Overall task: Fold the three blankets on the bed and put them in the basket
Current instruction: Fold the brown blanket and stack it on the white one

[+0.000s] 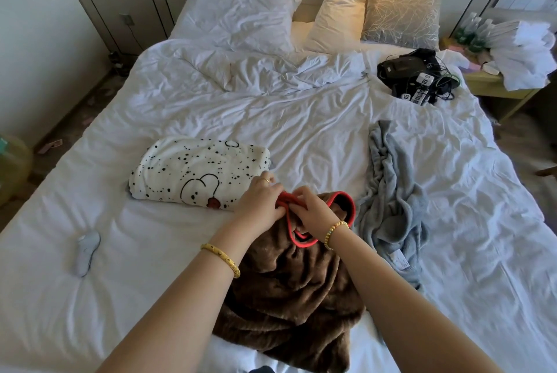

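Observation:
A brown blanket [289,291] with a red trim lies crumpled near the front of the bed [301,119]. My left hand [260,200] and my right hand [313,211] both grip its red edge at the far end. A white blanket [193,172] with black dots and a cartoon print lies folded just left of my hands. To the right, a grey blanket [388,191] sits in an unfolded heap. No basket is in view.
Pillows [238,16] lean at the headboard. A black bag with cables and adapters [416,77] sits at the far right of the bed. A small grey object [86,249] lies at the front left. A nightstand [506,71] with white cloth stands on the right.

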`<state>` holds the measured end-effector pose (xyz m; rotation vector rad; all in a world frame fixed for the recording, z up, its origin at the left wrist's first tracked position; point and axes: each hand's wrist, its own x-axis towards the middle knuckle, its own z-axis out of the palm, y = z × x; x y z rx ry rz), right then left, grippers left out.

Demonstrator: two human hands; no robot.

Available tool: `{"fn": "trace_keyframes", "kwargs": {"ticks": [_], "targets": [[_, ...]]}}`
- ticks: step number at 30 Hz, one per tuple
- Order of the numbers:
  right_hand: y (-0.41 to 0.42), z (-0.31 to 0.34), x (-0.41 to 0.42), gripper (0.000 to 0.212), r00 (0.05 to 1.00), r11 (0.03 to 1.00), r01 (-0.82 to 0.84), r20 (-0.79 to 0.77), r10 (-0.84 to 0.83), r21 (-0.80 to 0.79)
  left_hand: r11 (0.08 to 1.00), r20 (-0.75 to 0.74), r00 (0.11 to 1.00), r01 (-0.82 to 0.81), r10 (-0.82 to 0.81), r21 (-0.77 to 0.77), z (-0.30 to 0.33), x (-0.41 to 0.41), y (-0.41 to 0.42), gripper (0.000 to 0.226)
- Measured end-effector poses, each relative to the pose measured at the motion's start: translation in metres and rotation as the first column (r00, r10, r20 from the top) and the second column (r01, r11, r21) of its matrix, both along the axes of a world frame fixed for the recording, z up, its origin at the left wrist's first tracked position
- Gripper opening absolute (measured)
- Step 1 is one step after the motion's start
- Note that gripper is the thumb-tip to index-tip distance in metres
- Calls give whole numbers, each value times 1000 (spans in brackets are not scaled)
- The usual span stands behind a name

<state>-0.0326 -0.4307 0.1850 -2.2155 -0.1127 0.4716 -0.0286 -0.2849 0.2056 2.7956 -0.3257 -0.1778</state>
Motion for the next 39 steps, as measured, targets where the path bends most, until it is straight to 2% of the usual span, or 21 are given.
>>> {"fn": "trace_keyframes", "kwargs": {"ticks": [3,5,7,10,12,14,16,18,21,23,26,29,31,33,35,37,39], "targets": [[-2,-2,5,8,997,989,69,-27,-66,128,982,-77,997,-11,-4,-186,-3,4,-4,25],[-6,-7,9,10,989,966,144,-65,-133,216,959,-87,990,-129,110,-252,-6,7,-3,21],[-12,-18,11,24,980,952,196,-89,-179,236,912,-77,953,-303,294,-274,-13,10,0,23],[-22,-44,11,38,979,978,168,-138,-151,121,782,-98,825,-560,556,-273,-29,12,2,26],[-28,-67,10,43,977,994,110,-185,-111,-12,697,-144,742,-667,655,-265,-42,12,-2,25],[-34,-87,11,47,959,990,105,-253,-125,-90,661,-168,710,-700,683,-269,-55,16,-10,24],[-42,-104,18,48,947,987,125,-286,-150,-105,650,-179,703,-707,688,-278,-66,26,-18,28],[-53,-119,28,48,951,985,98,-280,-135,-144,612,-194,677,-730,710,-306,-75,39,-24,28],[-72,-139,43,47,964,955,52,-234,-125,-293,513,-229,604,-782,763,-354,-87,56,-27,25],[-83,-152,54,45,975,930,25,-197,-104,-367,422,-253,536,-819,806,-389,-97,67,-21,28],[-88,-168,75,42,983,911,-54,-184,-25,-409,253,-283,383,-880,879,-402,-111,82,-4,35],[-75,-178,91,55,968,876,-214,-215,130,-432,112,-318,252,-911,914,-398,-127,88,11,39],[-57,-183,96,61,966,861,-255,-147,211,-440,43,-351,186,-925,918,-378,-139,88,15,37],[-41,-185,101,64,972,862,-220,-32,231,-457,17,-368,157,-934,917,-356,-149,88,14,35],[-31,-189,109,65,942,832,-258,63,330,-491,20,-369,154,-940,917,-341,-157,90,12,34],[-24,-194,121,55,888,759,-383,16,460,-527,31,-370,157,-945,916,-325,-163,95,13,33],[-23,-196,134,48,883,726,-450,-135,450,-520,58,-372,175,-951,912,-305,-168,101,14,33]]}}
